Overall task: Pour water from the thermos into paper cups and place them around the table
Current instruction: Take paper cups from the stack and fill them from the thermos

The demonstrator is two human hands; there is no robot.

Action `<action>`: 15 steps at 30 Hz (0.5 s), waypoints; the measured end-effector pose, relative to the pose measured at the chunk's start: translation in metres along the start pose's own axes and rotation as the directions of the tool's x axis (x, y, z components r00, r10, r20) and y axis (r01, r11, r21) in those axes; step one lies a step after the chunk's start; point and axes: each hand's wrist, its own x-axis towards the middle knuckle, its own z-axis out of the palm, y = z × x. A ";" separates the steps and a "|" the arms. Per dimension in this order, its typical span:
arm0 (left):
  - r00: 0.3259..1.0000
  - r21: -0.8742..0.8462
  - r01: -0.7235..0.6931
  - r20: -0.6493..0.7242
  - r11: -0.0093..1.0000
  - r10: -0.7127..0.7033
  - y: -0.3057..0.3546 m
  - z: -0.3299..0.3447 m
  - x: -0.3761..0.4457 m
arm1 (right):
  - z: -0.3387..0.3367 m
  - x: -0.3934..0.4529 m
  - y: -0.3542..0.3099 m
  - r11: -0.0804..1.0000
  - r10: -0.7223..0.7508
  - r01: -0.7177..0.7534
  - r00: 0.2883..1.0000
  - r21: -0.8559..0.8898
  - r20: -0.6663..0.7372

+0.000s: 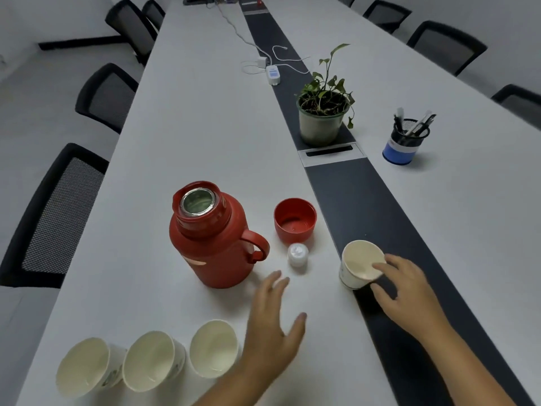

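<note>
- Right hand (407, 291) grips a paper cup (361, 263) by its rim, at the near right on the worktop (205, 127).
- Left hand (273, 329) hovers with fingers spread, holding nothing, near the red thermos (213, 241).
- Thermos stands uncapped; its red lid (295, 219) and white stopper (298, 254) sit just to its right.
- Three more cups (152, 360) line the near left edge.

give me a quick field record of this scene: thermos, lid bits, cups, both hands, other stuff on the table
thermos: red thermos, upright, mouth open, handle toward the right
cap: red cap lying open side up, right of the thermos
stopper: white stopper on the table, just in front of the cap
cups in row: three paper cups at the near edge, left
fourth cup: paper cup, tilted, at the dark centre strip
right hand: right hand grips the fourth cup
left hand: left hand open, fingers spread, holds nothing
other: potted plant, pen holder, power strip
</note>
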 end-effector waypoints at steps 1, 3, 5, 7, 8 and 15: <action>0.997 -0.006 0.009 0.081 1.000 -0.008 0.002 0.013 0.000 | 0.001 0.001 0.004 0.999 -0.026 0.027 1.000 -0.042 0.014; 0.973 0.012 0.048 0.227 0.999 -0.050 0.004 0.035 0.006 | 0.000 0.006 0.010 0.988 -0.114 0.112 0.993 -0.106 -0.015; 0.936 0.098 0.095 0.331 0.991 -0.122 0.003 0.050 0.015 | -0.005 0.008 0.012 0.969 -0.209 0.201 0.977 -0.145 -0.039; 0.893 0.174 0.125 0.409 0.977 -0.187 0.005 0.056 0.027 | -0.011 0.008 0.017 0.951 -0.289 0.278 0.955 -0.138 -0.068; 0.871 0.205 0.134 0.443 0.970 -0.214 0.008 0.056 0.032 | -0.014 0.007 0.017 0.946 -0.315 0.307 0.946 -0.103 -0.079; 0.863 0.142 0.144 0.467 0.979 -0.194 0.029 0.052 0.048 | -0.029 -0.014 0.007 0.887 -0.175 0.178 0.983 0.427 -0.045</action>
